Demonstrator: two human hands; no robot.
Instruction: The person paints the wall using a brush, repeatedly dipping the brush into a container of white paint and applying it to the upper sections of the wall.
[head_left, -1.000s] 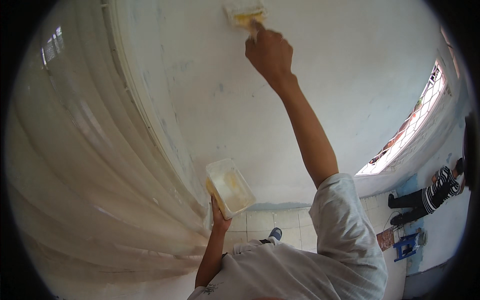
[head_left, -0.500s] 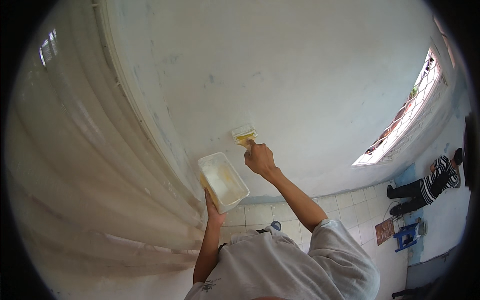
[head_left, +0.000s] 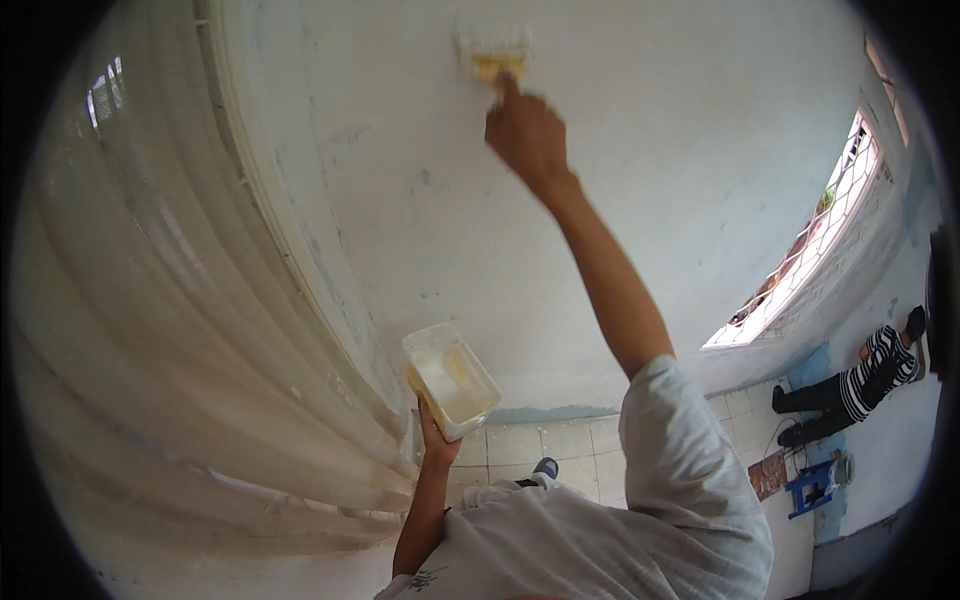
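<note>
While the right hand (head_left: 528, 140), upper centre, is curled around a flat paintbrush (head_left: 498, 64) at the wall (head_left: 610, 170), the left hand (head_left: 438, 440), lower centre, loosely bent, supports a plastic tub (head_left: 456, 382). The paintbrush seems light, best held at its lower end; the tub, slippery, from beneath.
</note>
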